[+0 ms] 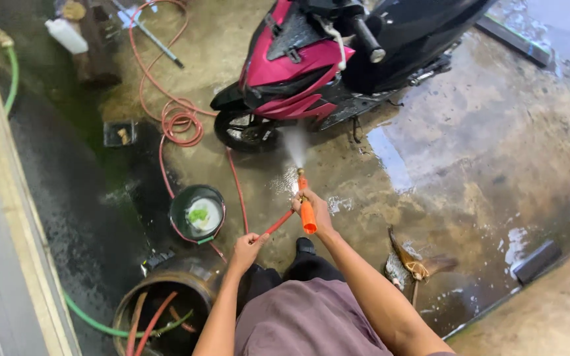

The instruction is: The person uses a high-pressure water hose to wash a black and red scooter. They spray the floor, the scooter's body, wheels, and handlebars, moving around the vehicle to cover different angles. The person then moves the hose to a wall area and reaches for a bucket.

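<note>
Item: orange spray nozzle (307, 212), rigid, wet, likely slippery; my right hand (316, 209) grips its barrel, left hand (247, 249) fingers closed on the limp red hose (276, 224).

wet concrete floor (470, 132), scooter (338, 59), bucket (197, 212), red hose (173, 118)

right hand (313, 206): spray gun (306, 209) | left hand (245, 249): red hose (276, 224)

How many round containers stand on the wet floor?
2: a dark bucket left of the red hose, and a rusty barrel holding hoses at the bottom edge. Others may lie out of view.
</note>
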